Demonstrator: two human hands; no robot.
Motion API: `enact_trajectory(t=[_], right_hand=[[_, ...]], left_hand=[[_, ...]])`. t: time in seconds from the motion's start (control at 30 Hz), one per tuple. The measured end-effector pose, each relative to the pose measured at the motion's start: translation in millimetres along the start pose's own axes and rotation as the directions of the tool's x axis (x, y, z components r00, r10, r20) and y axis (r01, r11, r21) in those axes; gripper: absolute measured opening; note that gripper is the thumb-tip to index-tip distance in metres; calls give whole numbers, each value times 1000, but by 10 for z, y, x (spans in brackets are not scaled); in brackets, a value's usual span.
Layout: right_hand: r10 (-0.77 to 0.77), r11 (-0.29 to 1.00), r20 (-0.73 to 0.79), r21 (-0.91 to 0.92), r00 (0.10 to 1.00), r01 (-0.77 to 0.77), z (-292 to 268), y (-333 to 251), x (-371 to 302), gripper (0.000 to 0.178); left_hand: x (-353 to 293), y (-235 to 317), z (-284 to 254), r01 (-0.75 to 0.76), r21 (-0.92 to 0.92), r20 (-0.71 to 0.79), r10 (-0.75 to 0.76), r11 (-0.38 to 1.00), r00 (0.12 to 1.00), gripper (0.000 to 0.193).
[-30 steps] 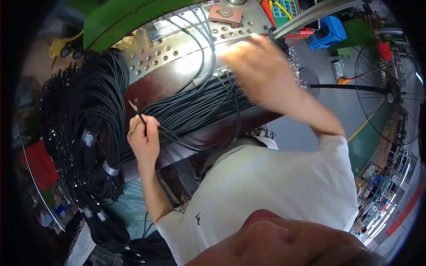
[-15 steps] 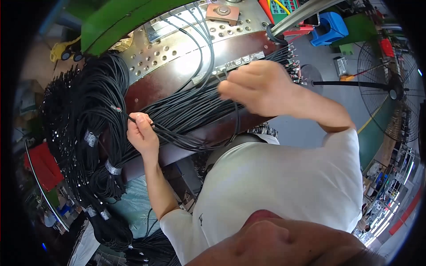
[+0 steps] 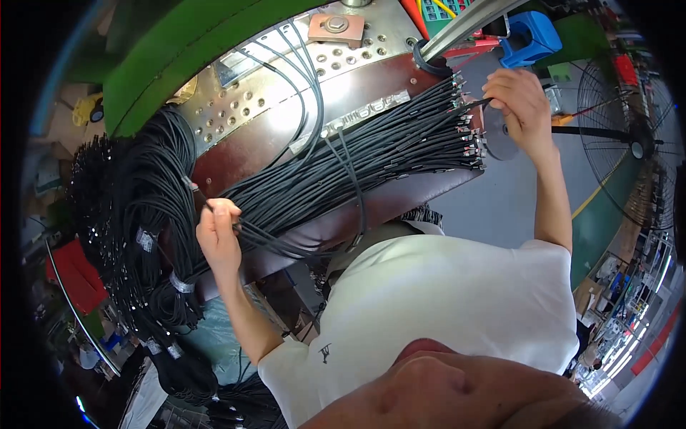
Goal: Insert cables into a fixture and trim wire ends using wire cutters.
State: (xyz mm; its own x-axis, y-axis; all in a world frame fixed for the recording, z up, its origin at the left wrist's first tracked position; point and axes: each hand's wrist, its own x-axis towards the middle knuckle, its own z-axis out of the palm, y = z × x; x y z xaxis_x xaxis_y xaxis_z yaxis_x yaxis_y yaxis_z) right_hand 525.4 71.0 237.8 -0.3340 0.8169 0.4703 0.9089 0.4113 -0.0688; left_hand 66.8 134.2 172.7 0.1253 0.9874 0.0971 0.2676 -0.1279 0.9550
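The thin black cable (image 3: 201, 196) has a reddish tip (image 3: 193, 186).

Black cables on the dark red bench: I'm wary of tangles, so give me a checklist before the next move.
1. Left hand pinching a thin black cable near its end: ok.
2. Right hand holding a black cable section: ok.
3. Both hands on the same cable: cannot tell.
4. Long black cable bundle uncrossed: not ok, loose black cables loop over it.
5. Coiled black cable mass bound with silvery wrap: ok.
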Motion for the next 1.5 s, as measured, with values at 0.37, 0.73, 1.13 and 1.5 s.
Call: enact_trajectory(t=[0.37, 0.73, 1.13, 1.5], right_hand=[[-271, 877, -119, 380, 955, 296, 610, -776, 598, 21], [-165, 947, -178, 247, 970, 206, 930, -932, 550, 18], [229, 749, 172, 597, 958, -287, 1174, -732, 476, 12], [184, 718, 256, 625, 949, -307, 1142, -663, 526, 12]], left_hand=[[-174, 919, 1271, 634, -327, 714, -256, 701, 651, 27], [-129, 790, 1324, 649, -370, 662, -301, 665, 687, 35], [-161, 647, 1295, 577, -417, 678, -182, 702, 712, 50], [-74, 619, 1331, 590, -351, 720, -193, 727, 667, 51]])
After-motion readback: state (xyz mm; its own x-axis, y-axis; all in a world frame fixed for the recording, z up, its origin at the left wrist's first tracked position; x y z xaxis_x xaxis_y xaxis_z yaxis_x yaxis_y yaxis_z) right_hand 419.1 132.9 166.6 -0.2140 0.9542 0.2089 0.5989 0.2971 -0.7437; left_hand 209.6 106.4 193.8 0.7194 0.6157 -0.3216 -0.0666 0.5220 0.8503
